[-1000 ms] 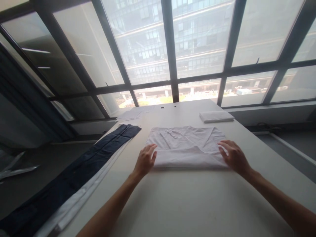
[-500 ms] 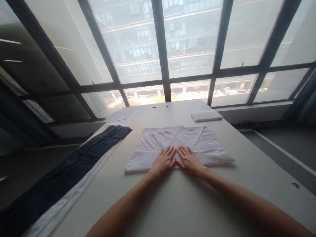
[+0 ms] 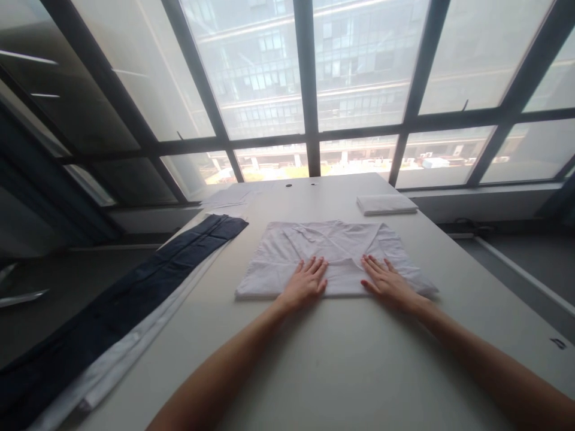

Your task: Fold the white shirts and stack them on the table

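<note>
A folded white garment [image 3: 332, 239], perhaps a shirt, lies flat on the white table [image 3: 341, 365], with creases across its upper layer. My left hand [image 3: 306, 281] rests palm down on its near part, left of the middle, fingers stretched out. Farther right on the same near part, my right hand [image 3: 387, 281] also lies flat with its fingers apart. Neither hand grips the cloth. A stretch of garment shows between the two hands.
Dark navy trousers [image 3: 135, 305] lie along the table's left edge over white cloth [image 3: 148, 335]. A smaller folded white cloth [image 3: 386, 204] sits at the far right. White sheets [image 3: 229, 196] lie at the far left. Large windows [image 3: 359, 72] stand beyond the table.
My right hand has slid right across the garment, away from my left hand, which stays near its place. The hands were almost touching before. The view has shifted slightly.
</note>
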Demonstrator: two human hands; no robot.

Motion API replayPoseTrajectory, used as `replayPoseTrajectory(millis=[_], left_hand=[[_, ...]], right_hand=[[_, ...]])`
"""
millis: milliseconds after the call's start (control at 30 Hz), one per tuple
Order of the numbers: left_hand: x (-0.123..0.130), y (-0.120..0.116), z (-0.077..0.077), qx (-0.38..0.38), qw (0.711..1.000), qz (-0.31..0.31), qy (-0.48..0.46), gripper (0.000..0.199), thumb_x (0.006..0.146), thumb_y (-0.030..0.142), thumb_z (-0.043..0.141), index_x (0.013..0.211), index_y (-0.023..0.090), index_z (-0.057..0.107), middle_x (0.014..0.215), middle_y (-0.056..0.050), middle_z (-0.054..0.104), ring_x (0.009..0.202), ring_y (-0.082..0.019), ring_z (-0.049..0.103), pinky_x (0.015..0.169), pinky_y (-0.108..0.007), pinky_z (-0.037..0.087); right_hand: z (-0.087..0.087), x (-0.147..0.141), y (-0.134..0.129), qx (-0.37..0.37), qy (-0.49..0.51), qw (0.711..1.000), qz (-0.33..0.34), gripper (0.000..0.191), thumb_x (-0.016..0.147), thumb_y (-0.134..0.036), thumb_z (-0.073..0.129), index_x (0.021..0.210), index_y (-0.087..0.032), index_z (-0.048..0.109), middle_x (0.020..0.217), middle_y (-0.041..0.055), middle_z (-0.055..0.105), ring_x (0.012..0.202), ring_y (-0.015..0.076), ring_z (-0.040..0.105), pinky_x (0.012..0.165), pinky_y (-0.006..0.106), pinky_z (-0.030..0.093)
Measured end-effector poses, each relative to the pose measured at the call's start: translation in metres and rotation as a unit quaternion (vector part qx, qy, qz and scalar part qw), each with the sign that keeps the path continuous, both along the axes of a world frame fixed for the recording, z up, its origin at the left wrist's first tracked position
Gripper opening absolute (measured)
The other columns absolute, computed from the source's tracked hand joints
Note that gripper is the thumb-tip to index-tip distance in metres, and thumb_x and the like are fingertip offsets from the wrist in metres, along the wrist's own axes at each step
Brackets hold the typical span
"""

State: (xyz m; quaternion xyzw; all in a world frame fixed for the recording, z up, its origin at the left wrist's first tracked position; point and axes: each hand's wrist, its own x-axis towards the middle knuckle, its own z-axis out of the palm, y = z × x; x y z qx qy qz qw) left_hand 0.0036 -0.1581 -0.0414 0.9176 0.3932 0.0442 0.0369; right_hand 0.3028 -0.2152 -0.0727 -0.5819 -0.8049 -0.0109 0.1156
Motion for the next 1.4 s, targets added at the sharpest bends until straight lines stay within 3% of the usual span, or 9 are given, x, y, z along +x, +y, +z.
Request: replayPoseTrajectory(millis=[167, 433, 567, 733, 867, 1000, 1067, 1167, 1400], left_hand=[[0.000, 0.000, 0.000, 0.000, 1.000, 0.004, -0.003, 0.061, 0.104, 0.042, 0.033, 0.161, 0.021, 0.026, 0.167, -0.007, 0.022, 0.154, -0.027, 0.015, 0.123, -0.052, 0.014], [0.000, 0.000, 0.001, -0.010, 1.000, 0.010, -0.011, 0.061, 0.103, 0.045, 0.034, 0.159, 0.022, 0.029, 0.166, -0.006, 0.024, 0.154, -0.027, 0.016, 0.123, -0.053, 0.016], [0.000, 0.000, 0.001, -0.005, 1.000, 0.011, -0.013, 0.060, 0.103, 0.044, 0.036, 0.159, 0.023, 0.030, 0.166, -0.007, 0.025, 0.154, -0.028, 0.018, 0.123, -0.052, 0.017], [-0.001, 0.001, -0.001, -0.001, 1.000, 0.007, -0.016, 0.061, 0.103, 0.043, 0.036, 0.159, 0.022, 0.030, 0.166, -0.007, 0.026, 0.154, -0.028, 0.017, 0.123, -0.053, 0.017], [0.000, -0.001, 0.002, 0.002, 1.000, 0.007, -0.011, 0.062, 0.103, 0.045, 0.037, 0.160, 0.023, 0.029, 0.166, -0.007, 0.024, 0.154, -0.031, 0.016, 0.122, -0.058, 0.013], [0.000, -0.004, 0.009, 0.000, 1.000, -0.004, -0.004, 0.060, 0.104, 0.051, 0.037, 0.160, 0.031, 0.028, 0.168, -0.005, 0.020, 0.154, -0.034, 0.012, 0.120, -0.064, 0.013], [-0.001, -0.005, 0.011, -0.007, 1.000, -0.011, -0.001, 0.059, 0.104, 0.054, 0.035, 0.159, 0.035, 0.028, 0.168, -0.003, 0.018, 0.154, -0.034, 0.011, 0.119, -0.065, 0.014], [0.000, -0.005, 0.012, -0.010, 1.000, -0.011, 0.004, 0.058, 0.104, 0.055, 0.035, 0.159, 0.037, 0.029, 0.168, -0.003, 0.018, 0.154, -0.034, 0.010, 0.119, -0.065, 0.014], [0.001, -0.009, 0.012, 0.013, 0.999, 0.030, -0.002, 0.058, 0.102, 0.058, 0.038, 0.157, 0.038, 0.034, 0.167, -0.005, 0.022, 0.154, -0.035, 0.012, 0.119, -0.066, 0.010]], right_hand=[[-0.006, 0.002, 0.006, 0.004, 0.015, 1.000, 0.003, 0.069, 0.102, -0.057, 0.027, 0.160, -0.020, 0.026, 0.162, 0.0117, 0.033, 0.152, 0.0280, 0.024, 0.124, 0.055, 0.016], [0.000, 0.043, 0.008, -0.001, 0.018, 0.988, -0.150, 0.066, 0.102, -0.048, 0.024, 0.155, -0.012, 0.037, 0.163, 0.0168, 0.028, 0.153, 0.0299, 0.020, 0.121, 0.059, 0.017], [-0.004, 0.050, 0.008, -0.003, 0.015, 0.984, -0.175, 0.066, 0.100, -0.049, 0.031, 0.154, -0.012, 0.039, 0.162, 0.0184, 0.031, 0.152, 0.0311, 0.025, 0.121, 0.058, 0.021], [0.006, 0.038, 0.004, 0.098, 0.042, 0.979, -0.176, 0.062, 0.102, -0.044, 0.029, 0.156, -0.013, 0.034, 0.160, 0.0190, 0.037, 0.151, 0.0308, 0.027, 0.120, 0.060, 0.021], [0.023, 0.004, -0.009, 0.155, 0.087, 0.980, -0.090, 0.061, 0.104, -0.041, 0.028, 0.159, -0.015, 0.028, 0.162, 0.0159, 0.033, 0.154, 0.0269, 0.020, 0.123, 0.054, 0.018], [0.026, -0.036, -0.020, 0.051, 0.065, 0.994, 0.076, 0.062, 0.104, -0.045, 0.035, 0.161, -0.024, 0.025, 0.167, 0.0087, 0.021, 0.155, 0.0253, 0.015, 0.124, 0.053, 0.016], [0.022, -0.046, -0.022, -0.011, 0.043, 0.992, 0.119, 0.061, 0.103, -0.048, 0.038, 0.159, -0.026, 0.029, 0.166, 0.0084, 0.022, 0.154, 0.0261, 0.017, 0.123, 0.055, 0.016], [0.016, -0.049, -0.020, -0.052, 0.035, 0.990, 0.129, 0.060, 0.103, -0.051, 0.037, 0.157, -0.026, 0.034, 0.165, 0.0089, 0.024, 0.154, 0.0259, 0.018, 0.123, 0.054, 0.016], [0.017, -0.046, -0.019, -0.059, 0.047, 0.989, 0.126, 0.059, 0.103, -0.051, 0.037, 0.157, -0.026, 0.034, 0.165, 0.0082, 0.023, 0.154, 0.0252, 0.016, 0.124, 0.053, 0.012]])
